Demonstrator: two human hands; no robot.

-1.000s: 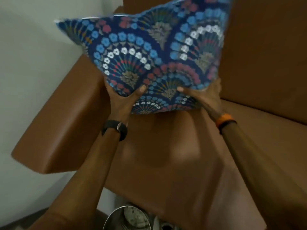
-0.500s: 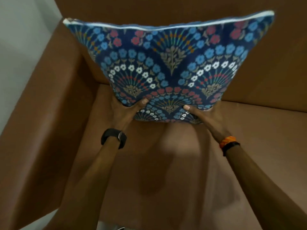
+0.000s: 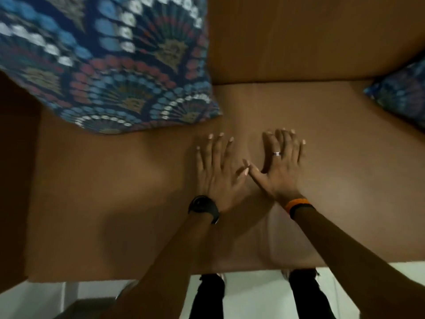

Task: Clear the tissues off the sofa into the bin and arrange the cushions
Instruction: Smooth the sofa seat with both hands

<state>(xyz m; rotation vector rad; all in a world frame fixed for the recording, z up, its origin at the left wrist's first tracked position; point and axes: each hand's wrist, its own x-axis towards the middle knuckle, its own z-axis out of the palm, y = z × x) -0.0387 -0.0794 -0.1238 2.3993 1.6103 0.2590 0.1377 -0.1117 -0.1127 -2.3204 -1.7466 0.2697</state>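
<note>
A blue cushion (image 3: 110,65) with fan-shaped flower patterns leans in the left corner of the brown sofa (image 3: 322,42), against the backrest and armrest. A second patterned cushion (image 3: 400,95) shows partly at the right edge. My left hand (image 3: 216,171) and my right hand (image 3: 279,164) lie flat, palms down, fingers spread, on the bare seat in the middle, thumbs nearly touching. Neither hand holds anything. No tissues are in view.
The sofa's left armrest (image 3: 13,180) rises along the left edge. Below the seat's front edge there is white floor (image 3: 253,293) and my two dark trouser legs (image 3: 305,293). A dark object (image 3: 80,307) sits low left, partly hidden by my arm.
Both hands let go of the blue cushion, which now rests in the left corner. The hands moved right and down onto the seat, fingers spread. My view shifted right.
</note>
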